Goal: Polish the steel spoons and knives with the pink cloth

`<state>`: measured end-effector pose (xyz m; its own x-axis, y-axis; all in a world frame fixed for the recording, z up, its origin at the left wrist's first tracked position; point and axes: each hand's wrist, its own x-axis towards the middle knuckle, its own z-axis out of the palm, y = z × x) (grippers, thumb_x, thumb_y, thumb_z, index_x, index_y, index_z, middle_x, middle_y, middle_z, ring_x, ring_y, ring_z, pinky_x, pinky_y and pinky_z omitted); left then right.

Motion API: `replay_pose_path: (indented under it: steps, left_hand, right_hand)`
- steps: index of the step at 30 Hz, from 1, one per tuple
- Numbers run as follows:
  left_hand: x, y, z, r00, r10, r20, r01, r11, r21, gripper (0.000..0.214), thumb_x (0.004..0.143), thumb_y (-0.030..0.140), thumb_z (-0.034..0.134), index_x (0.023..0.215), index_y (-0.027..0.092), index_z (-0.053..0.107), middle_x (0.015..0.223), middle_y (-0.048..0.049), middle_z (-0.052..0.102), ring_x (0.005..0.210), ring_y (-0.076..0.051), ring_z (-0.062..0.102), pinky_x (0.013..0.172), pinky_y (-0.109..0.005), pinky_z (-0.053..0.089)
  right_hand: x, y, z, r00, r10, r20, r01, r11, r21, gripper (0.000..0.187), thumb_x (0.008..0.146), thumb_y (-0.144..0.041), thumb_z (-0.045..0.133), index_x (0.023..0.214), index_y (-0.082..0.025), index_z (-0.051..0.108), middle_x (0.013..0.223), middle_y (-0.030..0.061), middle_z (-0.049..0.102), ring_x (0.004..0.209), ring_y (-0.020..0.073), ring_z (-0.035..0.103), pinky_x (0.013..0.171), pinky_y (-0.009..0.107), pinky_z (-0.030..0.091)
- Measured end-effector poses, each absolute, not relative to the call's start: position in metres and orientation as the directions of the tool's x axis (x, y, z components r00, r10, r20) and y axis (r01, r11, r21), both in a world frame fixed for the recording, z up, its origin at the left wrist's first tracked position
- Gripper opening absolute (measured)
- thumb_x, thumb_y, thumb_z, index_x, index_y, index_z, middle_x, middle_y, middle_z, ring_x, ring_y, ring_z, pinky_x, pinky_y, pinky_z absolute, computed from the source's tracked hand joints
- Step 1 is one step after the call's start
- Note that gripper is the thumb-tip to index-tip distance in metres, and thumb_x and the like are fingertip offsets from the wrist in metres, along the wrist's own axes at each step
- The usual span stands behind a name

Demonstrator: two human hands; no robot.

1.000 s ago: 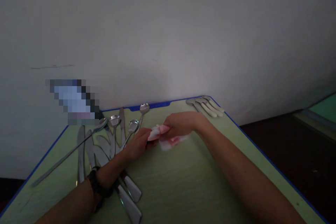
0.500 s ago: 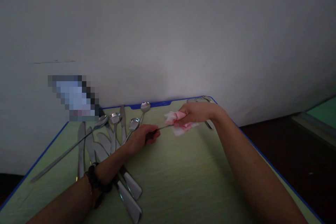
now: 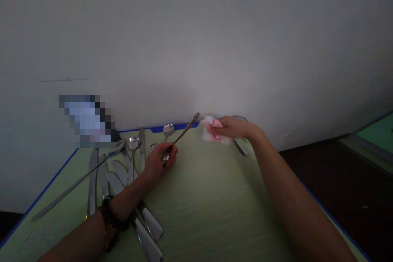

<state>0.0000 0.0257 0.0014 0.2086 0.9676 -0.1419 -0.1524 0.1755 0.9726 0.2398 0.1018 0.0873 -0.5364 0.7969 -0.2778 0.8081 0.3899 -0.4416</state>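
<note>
My left hand (image 3: 158, 161) is closed around the bowl end of a metal spoon (image 3: 186, 128); its handle slants up and right, free of the other hand. A crumpled pink-and-white cloth or tissue (image 3: 211, 131) is pinched in my right hand (image 3: 231, 127), just right of the handle's tip. Beneath and beside my left forearm lie several table knives (image 3: 93, 182) and spoons, among them a spoon (image 3: 133, 143) and a smaller one (image 3: 168, 129). Behind my right hand, cutlery (image 3: 241, 147) is partly hidden.
The table (image 3: 196, 213) has a pale green top with a blue edge and stands against a grey wall (image 3: 215, 41). A long-handled spoon (image 3: 70, 190) lies across the left side. A blurred-out device (image 3: 87, 118) leans at the back left.
The cloth has come off the spoon's handle, my right hand moving slightly right and up. My left hand has drawn back left, and the handle now tilts upward.
</note>
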Motion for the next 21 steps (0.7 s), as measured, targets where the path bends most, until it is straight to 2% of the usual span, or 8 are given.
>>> replay_pose_path:
  steps: [2,5,8,10,12,15,19,21]
  left_hand:
    - [0.001,0.026,0.001,0.186,0.969,-0.161,-0.154,0.190,0.970,0.031,0.077,0.044,0.037,0.056,0.020,0.039,0.041,0.0076,0.028,0.033,-0.006,0.022,0.033,-0.019,0.015]
    - [0.003,0.026,-0.002,0.124,0.979,-0.164,-0.105,0.177,0.979,0.032,0.078,0.044,0.036,0.058,0.020,0.039,0.043,0.0081,0.028,0.034,-0.007,0.023,0.034,-0.019,0.017]
    - [0.003,0.025,-0.004,0.114,0.989,-0.090,0.068,0.082,0.994,0.034,0.082,0.045,0.033,0.061,0.020,0.041,0.045,0.0076,0.030,0.037,-0.008,0.026,0.035,-0.020,0.020]
    - [0.004,0.023,-0.003,0.135,0.991,-0.015,0.190,-0.012,0.982,0.035,0.083,0.045,0.034,0.060,0.020,0.042,0.048,0.0066,0.032,0.041,-0.009,0.029,0.038,-0.020,0.023]
    - [0.003,0.020,-0.002,0.147,0.988,0.055,0.278,-0.094,0.956,0.034,0.083,0.043,0.038,0.060,0.019,0.045,0.051,0.0057,0.034,0.045,-0.010,0.032,0.041,-0.021,0.025]
    - [0.003,0.016,0.000,0.159,0.979,0.129,0.348,-0.178,0.920,0.032,0.084,0.041,0.040,0.064,0.018,0.050,0.052,0.0052,0.036,0.048,-0.010,0.034,0.044,-0.022,0.025]
    - [0.005,0.012,0.001,0.184,0.977,0.108,0.250,-0.152,0.956,0.029,0.085,0.043,0.041,0.095,0.018,0.052,0.056,0.0070,0.038,0.046,-0.010,0.033,0.043,-0.021,0.023]
    - [0.007,0.012,0.002,0.235,0.969,0.070,0.200,-0.118,0.973,0.036,0.086,0.044,0.039,0.111,0.019,0.045,0.059,0.0074,0.040,0.046,-0.010,0.034,0.043,-0.021,0.024]
  right_hand:
    - [0.225,0.098,0.085,-0.653,0.707,-0.272,0.723,0.474,-0.502,0.038,0.082,-0.048,0.050,0.090,-0.013,0.063,0.086,0.0068,0.067,0.072,0.0155,0.058,0.064,0.024,0.042]
    - [0.211,0.091,0.087,-0.687,0.721,-0.091,0.633,0.532,-0.563,0.057,0.074,-0.048,0.063,0.120,-0.016,0.053,0.117,0.0116,0.061,0.101,0.0209,0.058,0.082,0.030,0.045]
    - [0.208,0.085,0.091,-0.635,0.757,0.151,0.589,0.602,-0.539,0.073,0.070,-0.045,0.068,0.132,-0.017,0.041,0.131,0.0149,0.050,0.116,0.0240,0.051,0.095,0.037,0.041]
    - [0.206,0.082,0.094,-0.616,0.749,0.242,0.606,0.647,-0.463,0.071,0.071,-0.040,0.069,0.132,-0.017,0.042,0.132,0.0160,0.049,0.120,0.0258,0.047,0.098,0.041,0.038]
    - [0.200,0.079,0.096,-0.661,0.729,0.176,0.640,0.671,-0.375,0.053,0.074,-0.034,0.067,0.123,-0.017,0.054,0.124,0.0147,0.056,0.115,0.0263,0.051,0.097,0.041,0.038]
    - [0.188,0.073,0.099,-0.743,0.655,-0.136,0.653,0.665,-0.363,0.027,0.082,-0.030,0.057,0.105,-0.018,0.067,0.099,0.0089,0.069,0.091,0.0209,0.062,0.082,0.031,0.044]
    - [0.197,0.072,0.108,-0.773,0.570,-0.277,0.632,0.656,-0.414,0.025,0.085,-0.026,0.050,0.100,-0.020,0.069,0.097,0.0042,0.071,0.085,0.0168,0.062,0.073,0.023,0.042]
    - [0.217,0.077,0.115,-0.700,0.661,-0.270,0.708,0.594,-0.381,0.027,0.086,-0.029,0.047,0.100,-0.019,0.069,0.099,0.0047,0.070,0.087,0.0174,0.062,0.073,0.024,0.042]
